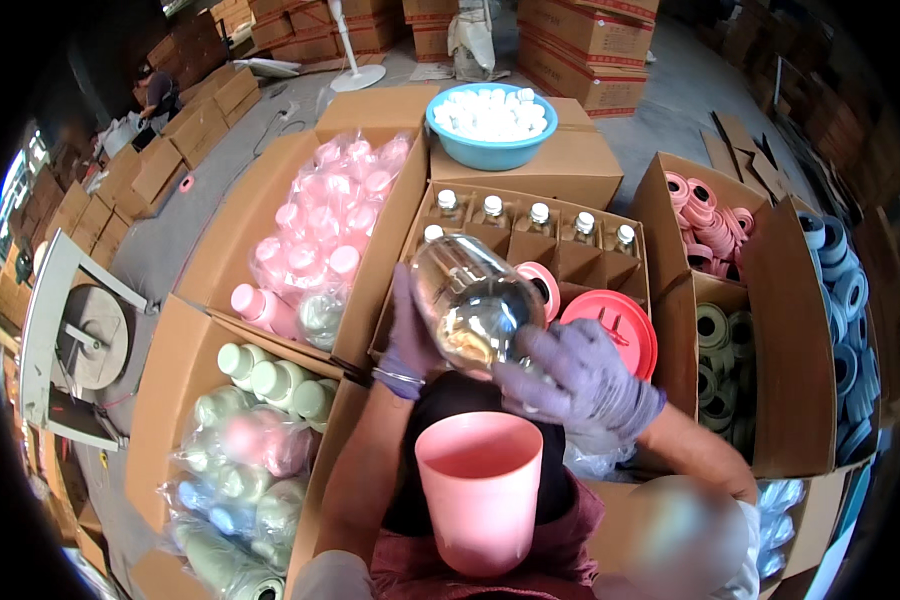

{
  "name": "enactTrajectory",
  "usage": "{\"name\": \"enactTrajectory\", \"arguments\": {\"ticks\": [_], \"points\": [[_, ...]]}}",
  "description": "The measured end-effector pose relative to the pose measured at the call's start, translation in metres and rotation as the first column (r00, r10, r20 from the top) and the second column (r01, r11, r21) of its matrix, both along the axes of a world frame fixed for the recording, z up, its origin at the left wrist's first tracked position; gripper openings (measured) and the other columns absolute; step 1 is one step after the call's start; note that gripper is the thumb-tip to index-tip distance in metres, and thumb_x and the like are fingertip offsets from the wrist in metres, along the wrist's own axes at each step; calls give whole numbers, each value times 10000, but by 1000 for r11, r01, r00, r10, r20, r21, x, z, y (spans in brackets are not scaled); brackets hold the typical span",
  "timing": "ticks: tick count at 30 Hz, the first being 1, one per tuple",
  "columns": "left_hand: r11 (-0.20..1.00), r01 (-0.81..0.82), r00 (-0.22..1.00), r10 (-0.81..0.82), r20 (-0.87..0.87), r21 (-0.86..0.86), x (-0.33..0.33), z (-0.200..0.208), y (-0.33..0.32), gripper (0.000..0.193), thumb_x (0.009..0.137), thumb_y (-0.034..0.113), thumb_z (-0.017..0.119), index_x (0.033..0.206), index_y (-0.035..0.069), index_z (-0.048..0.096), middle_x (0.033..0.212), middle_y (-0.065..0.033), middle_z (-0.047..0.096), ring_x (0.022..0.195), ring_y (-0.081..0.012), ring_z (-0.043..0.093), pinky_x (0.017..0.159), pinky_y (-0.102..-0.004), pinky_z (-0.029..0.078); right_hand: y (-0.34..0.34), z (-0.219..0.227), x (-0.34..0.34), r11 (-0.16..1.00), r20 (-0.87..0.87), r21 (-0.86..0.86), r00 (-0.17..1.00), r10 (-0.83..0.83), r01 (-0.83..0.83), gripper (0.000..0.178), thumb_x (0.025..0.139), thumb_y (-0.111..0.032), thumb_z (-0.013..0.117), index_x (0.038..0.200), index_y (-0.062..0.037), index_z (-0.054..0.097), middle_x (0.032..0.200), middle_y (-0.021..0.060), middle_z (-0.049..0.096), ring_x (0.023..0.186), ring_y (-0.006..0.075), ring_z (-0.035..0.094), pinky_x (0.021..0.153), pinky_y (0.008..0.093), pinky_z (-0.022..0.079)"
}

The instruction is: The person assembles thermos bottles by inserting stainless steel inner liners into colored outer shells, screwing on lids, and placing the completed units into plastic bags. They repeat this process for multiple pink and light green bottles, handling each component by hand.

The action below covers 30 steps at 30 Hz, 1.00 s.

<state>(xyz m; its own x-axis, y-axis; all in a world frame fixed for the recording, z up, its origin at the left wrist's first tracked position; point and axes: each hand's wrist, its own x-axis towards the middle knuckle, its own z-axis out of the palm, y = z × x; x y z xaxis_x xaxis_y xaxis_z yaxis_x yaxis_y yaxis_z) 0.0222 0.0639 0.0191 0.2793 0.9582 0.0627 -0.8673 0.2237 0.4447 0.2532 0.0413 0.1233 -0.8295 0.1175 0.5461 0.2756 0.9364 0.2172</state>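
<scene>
A shiny silvered glass flask liner (475,295) is tilted in front of me, between my two gloved hands. My left hand (407,335), in a purple-grey glove, is closed around its left side. At the liner's lower right end, my right hand (580,380) has its fingers curled against the glass. Below them an open pink plastic shell (480,510) stands upright at my lap, its inside visible. Just beyond my right hand lie a pink round base (620,330) and a pink ring (538,288) with a dark centre.
A divided carton (530,190) holds white-capped bottles. Left are cartons of bagged pink bottles (320,215) and green bottles (245,470). A blue basin (490,150) of white caps stands behind. On the right, cartons hold pink (710,225), green (715,360) and blue parts (845,310).
</scene>
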Motion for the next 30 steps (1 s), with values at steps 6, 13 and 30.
{"name": "enactTrajectory", "arguments": {"ticks": [6,13,30], "points": [[921,-271,601,390,-698,280,-64,29,-42,696,934,546,451,1388,17,455,1320,-179,552,1178,-267,565,1031,-417,459,-75,-49,41,687,-348,-723,898,-270,-74,695,823,-433,671,1323,6,468,1267,211,502,1093,387,541,977,459,423],[931,-122,189,362,-913,344,-65,42,-214,574,883,325,562,1321,-37,486,1256,-145,555,1202,-235,510,1059,-342,362,-261,-140,75,404,-330,-888,918,-222,-222,836,743,-315,800,1399,2,390,1400,271,395,1301,445,410,1087,507,342],[979,-39,342,202,-918,201,-39,34,-255,463,907,236,584,1283,-20,497,1237,-130,567,1128,-235,551,975,-343,433,-150,27,-4,552,-483,-698,869,107,-456,878,613,-295,887,1329,19,488,1234,181,536,1125,345,547,969,421,441]]}}
